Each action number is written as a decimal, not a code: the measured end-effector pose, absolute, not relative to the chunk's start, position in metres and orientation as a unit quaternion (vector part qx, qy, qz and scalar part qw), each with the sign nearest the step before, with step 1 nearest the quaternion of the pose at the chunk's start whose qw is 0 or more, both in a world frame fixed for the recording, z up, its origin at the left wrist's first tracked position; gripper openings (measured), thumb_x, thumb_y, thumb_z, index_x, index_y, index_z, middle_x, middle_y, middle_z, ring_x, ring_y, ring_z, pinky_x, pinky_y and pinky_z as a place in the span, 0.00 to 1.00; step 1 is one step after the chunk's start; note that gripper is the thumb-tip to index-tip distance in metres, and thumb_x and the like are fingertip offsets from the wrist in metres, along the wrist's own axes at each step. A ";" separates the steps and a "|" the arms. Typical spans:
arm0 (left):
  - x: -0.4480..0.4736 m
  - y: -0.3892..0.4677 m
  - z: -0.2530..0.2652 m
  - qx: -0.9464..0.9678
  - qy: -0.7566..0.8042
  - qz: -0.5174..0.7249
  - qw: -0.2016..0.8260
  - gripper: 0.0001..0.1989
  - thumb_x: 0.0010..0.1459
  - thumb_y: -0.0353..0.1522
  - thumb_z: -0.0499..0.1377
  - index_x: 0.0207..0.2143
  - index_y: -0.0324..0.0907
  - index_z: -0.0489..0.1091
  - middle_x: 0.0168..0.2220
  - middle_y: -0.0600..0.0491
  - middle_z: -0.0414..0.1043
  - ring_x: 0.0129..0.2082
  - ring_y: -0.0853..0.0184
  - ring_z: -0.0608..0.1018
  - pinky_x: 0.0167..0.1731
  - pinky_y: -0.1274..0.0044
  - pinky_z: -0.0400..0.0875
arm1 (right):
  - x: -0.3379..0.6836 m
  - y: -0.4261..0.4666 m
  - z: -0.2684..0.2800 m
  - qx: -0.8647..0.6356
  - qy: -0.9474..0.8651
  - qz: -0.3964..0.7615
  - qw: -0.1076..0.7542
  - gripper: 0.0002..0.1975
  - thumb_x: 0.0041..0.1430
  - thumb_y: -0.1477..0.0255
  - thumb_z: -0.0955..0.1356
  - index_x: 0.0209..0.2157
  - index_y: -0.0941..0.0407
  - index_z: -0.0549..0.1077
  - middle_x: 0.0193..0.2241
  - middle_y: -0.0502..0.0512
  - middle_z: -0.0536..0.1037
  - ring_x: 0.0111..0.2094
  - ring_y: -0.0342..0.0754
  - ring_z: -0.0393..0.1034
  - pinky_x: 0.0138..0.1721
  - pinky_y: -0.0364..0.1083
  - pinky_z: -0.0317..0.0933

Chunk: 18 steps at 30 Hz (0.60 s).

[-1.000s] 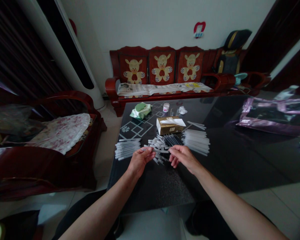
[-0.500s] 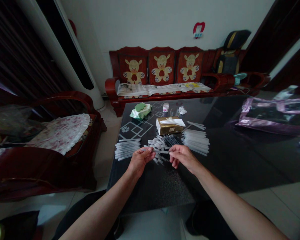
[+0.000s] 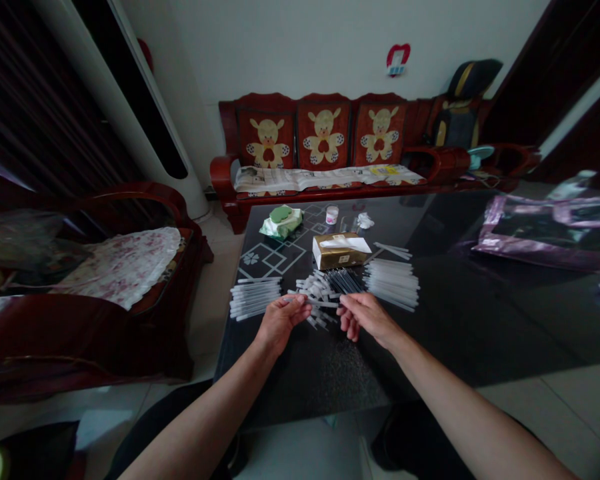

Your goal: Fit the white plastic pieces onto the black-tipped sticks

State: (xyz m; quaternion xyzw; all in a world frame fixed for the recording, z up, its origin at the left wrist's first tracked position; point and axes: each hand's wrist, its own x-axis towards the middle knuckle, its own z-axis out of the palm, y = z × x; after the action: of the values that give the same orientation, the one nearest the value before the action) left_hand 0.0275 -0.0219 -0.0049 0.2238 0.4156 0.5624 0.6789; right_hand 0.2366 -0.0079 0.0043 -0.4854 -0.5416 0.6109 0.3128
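Observation:
Above the dark table, a thin whitish pen tube [image 3: 325, 304] is held level between my two hands. My left hand [image 3: 281, 323] pinches its left end between thumb and fingers. At the right end, the thumb and forefinger of my right hand [image 3: 367, 317] are closed, the other fingers curled beneath. Small white pieces [image 3: 316, 285] lie heaped just beyond the tube, beside a bundle of thin dark sticks [image 3: 345, 280]. A row of grey-white tubes [image 3: 254, 299] lies left of my left hand. Paler, translucent tubes [image 3: 393, 283] are stacked beyond my right hand.
A gold tissue box [image 3: 344, 259] stands behind the piles. Farther back are a green wipes pack [image 3: 281, 223], a small white cup [image 3: 331, 215] and a crumpled tissue [image 3: 365, 221]. A purple-edged clear bag [image 3: 540, 250] lies right on the black table [image 3: 460, 320].
My right hand has shifted very slightly right and its lower fingers have dropped a little. The left hand and the tube are almost unchanged.

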 end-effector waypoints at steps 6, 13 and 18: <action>0.027 -0.021 -0.006 0.223 0.412 0.567 0.677 0.09 0.44 0.28 0.69 0.29 0.33 0.74 0.26 0.50 0.76 0.26 0.69 0.79 0.30 0.80 0.76 | 0.238 -0.006 0.002 -0.456 -0.556 0.612 0.329 0.15 0.54 0.60 0.68 0.33 0.59 0.68 0.19 0.50 0.75 0.15 0.43 0.68 0.14 0.40 0.62; 0.026 -0.021 -0.009 0.228 0.407 0.565 0.680 0.10 0.43 0.29 0.69 0.29 0.33 0.75 0.26 0.51 0.76 0.27 0.69 0.79 0.31 0.79 0.76 | 0.237 -0.007 0.002 -0.466 -0.556 0.609 0.320 0.17 0.57 0.58 0.65 0.32 0.60 0.69 0.19 0.51 0.75 0.15 0.42 0.68 0.13 0.40 0.62; 0.026 -0.020 -0.012 0.235 0.404 0.562 0.683 0.11 0.44 0.30 0.69 0.29 0.33 0.75 0.27 0.51 0.76 0.27 0.69 0.79 0.31 0.79 0.76 | 0.236 -0.006 -0.001 -0.468 -0.562 0.609 0.307 0.18 0.58 0.56 0.64 0.29 0.59 0.67 0.15 0.49 0.73 0.11 0.41 0.65 0.10 0.38 0.57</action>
State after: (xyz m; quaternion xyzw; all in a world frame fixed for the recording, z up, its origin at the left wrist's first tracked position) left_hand 0.0264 -0.0199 -0.0116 0.2353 0.4035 0.5620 0.6826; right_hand 0.2361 -0.0065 -0.0010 -0.4684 -0.5621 0.6087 0.3069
